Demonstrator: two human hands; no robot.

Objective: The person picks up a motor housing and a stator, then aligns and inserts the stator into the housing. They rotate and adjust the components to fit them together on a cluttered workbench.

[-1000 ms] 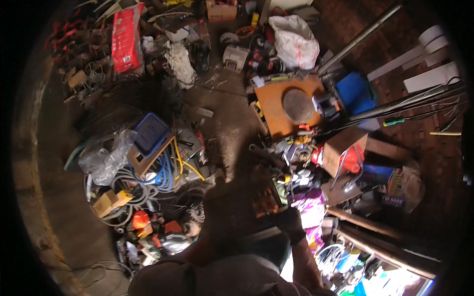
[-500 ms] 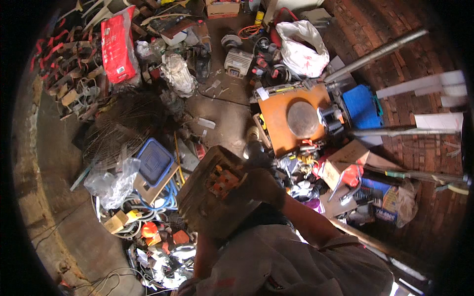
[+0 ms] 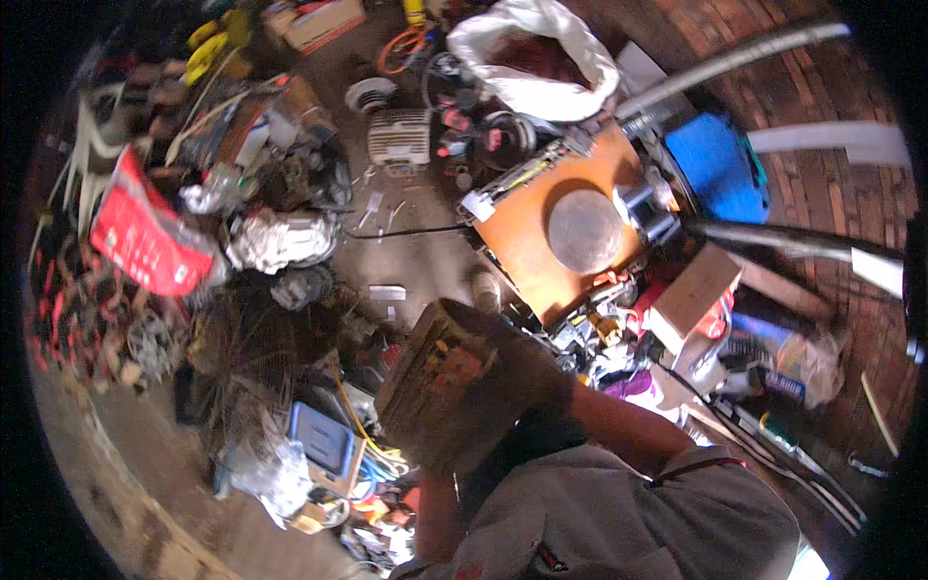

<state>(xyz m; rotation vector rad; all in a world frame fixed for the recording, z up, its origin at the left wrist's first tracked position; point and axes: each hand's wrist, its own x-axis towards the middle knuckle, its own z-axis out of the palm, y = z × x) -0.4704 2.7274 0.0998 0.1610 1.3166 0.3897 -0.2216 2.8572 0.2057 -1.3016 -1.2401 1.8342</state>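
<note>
A grimy brown box-shaped thing (image 3: 430, 382) hangs in front of my body, tilted, with dull orange parts (image 3: 462, 362) in its top; its exact kind I cannot make out. My right hand (image 3: 532, 377), dark as if gloved, grips its right side, with the fingers blurred and in shadow. My left forearm reaches up to the near edge of the box, and the left hand itself is hidden behind or under it. Ahead to the right stands an orange-topped table (image 3: 512, 237) with a round grey metal disc (image 3: 585, 230) on it.
Clutter surrounds me: a red plastic pack (image 3: 150, 237), a wire fan guard (image 3: 256, 353) and a blue-lidded container (image 3: 322, 440) to the left. A finned motor (image 3: 398, 137) and white sack (image 3: 590, 72) lie ahead. Metal poles (image 3: 735, 72) slant along the brick wall (image 3: 822, 203) at right.
My view has turned, so the things at the left sit lower and farther left. The box-shaped thing, still in my grip, appears slightly farther right and lower.
</note>
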